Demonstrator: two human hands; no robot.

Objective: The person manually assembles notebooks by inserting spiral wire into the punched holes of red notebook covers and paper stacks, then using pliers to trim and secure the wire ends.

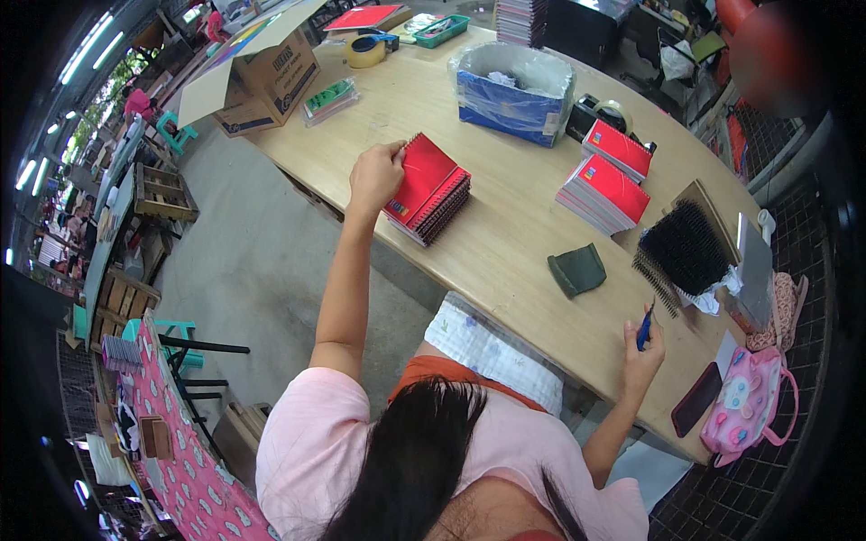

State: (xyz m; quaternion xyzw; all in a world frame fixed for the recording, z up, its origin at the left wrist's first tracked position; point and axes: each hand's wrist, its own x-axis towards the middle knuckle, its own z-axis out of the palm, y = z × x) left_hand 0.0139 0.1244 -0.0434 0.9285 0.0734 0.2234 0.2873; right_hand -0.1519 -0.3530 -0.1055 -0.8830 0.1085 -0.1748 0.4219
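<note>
On the wooden table [343,135] stands a stack of red spiral notebooks [436,171] with dark coil bindings along the right side. My left hand [377,176] reaches to its left edge, fingers curled and closed on the top notebook's edge; the fingertips are partly hidden. At the near right edge, my right hand [643,350] is closed around a small blue-handled pointed tool [644,330], perhaps pliers, its thin dark tip pointing up. A mass of black spiral binding coils [686,248] lies beyond that hand. Between the two hands sits a dark green block [577,270].
Two stacks of red-covered booklets [606,191] stand at the right, near a tape dispenser [591,117]. A plastic-lined blue box [510,104] sits behind. Farther left are a cardboard box [271,86] and a tape roll [364,52]. A phone [695,399] and pink pouch [744,406] lie near right.
</note>
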